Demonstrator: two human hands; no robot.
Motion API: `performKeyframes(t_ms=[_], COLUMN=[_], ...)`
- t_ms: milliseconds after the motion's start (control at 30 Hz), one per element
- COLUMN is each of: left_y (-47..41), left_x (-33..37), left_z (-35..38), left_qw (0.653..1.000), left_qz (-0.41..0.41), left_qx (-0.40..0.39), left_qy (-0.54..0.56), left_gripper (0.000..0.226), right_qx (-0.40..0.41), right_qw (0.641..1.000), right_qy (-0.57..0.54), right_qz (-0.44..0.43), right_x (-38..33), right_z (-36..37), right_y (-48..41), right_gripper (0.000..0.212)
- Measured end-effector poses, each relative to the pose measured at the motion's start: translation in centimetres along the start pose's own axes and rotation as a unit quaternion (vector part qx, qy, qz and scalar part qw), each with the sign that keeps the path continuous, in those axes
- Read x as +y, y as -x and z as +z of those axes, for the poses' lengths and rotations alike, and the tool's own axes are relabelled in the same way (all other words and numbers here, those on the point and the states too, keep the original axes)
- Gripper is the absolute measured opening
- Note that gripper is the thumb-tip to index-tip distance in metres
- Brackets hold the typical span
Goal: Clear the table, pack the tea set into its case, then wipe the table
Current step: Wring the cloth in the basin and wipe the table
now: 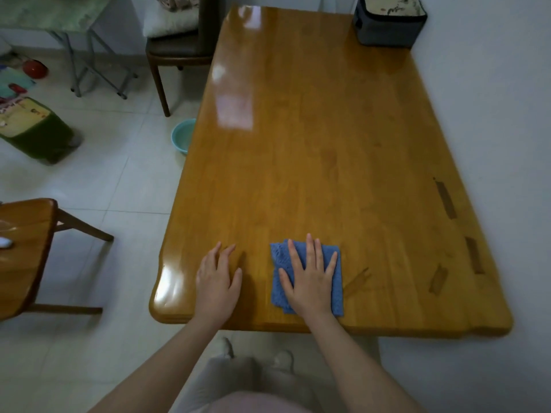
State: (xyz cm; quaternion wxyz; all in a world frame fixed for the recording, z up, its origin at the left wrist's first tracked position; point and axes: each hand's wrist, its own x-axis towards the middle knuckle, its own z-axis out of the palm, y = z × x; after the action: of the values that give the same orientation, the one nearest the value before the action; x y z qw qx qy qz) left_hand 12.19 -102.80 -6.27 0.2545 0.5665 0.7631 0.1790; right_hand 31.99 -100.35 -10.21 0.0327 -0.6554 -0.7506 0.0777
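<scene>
The cloth [278, 256], blue and folded to a rough rectangle, lies flat on the tabletop [313, 144] close to the near edge, about midway along it. The right hand [310, 281] rests palm-down on the cloth with fingers straight and spread, covering its centre; only the cloth's margins show. The left hand [217, 281] lies palm-down directly on the bare wood, toward the near left corner and apart from the cloth, with fingers extended and slightly parted. It holds nothing.

The case [387, 28], grey-sided with a pale patterned lid, stands closed at the far right corner of the tabletop. Its top is cut off by the frame, and the dark marks on the lid are too blurred to read.

Dark rectangular patches [445, 198] run along the right edge of the tabletop.

On the floor, a green bin [38, 129] carries a pale label with red marks that cannot be read. A light blue basin [183, 137] sits partly hidden beneath the left edge of the tabletop. A dark chair [179, 46] stands at the far left corner, its back cut off. A second wooden chair [24, 242] is cropped at the left frame edge.
</scene>
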Motion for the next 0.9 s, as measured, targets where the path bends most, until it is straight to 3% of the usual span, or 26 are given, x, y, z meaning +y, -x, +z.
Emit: performKeyframes(t_ms=[200,467,700,900], left_y=[0.4,-0.8,-1.3,-0.5], left_x=[-1.0,-2.0,-2.1,1.1], left_z=[-0.8,-1.7,-1.2,0.8], left_qw=[1.0,0.999,0.998,0.998], left_qz=[0.003,0.032,0.036,0.041], left_qx=[0.002,-0.001,-0.005,-0.002], left_qy=[-0.029,-0.033,-0.045,-0.043], left_gripper=[0.051,0.048,0.047,0.046], right_qx=[-0.024,-0.037,-0.024,-0.017], right_qw=[0.999,0.999,1.0,1.0], right_qy=[0.001,-0.003,-0.005,0.021], right_qz=[0.048,-0.023,-0.012,0.015], right_x=[-2.6,-8.3,-6.2,1.0], right_z=[0.9,1.6,1.3,0.3], right_y=[1.1,1.0,1.5,1.4], right_gripper=[0.063,0.061,0.061,0.06])
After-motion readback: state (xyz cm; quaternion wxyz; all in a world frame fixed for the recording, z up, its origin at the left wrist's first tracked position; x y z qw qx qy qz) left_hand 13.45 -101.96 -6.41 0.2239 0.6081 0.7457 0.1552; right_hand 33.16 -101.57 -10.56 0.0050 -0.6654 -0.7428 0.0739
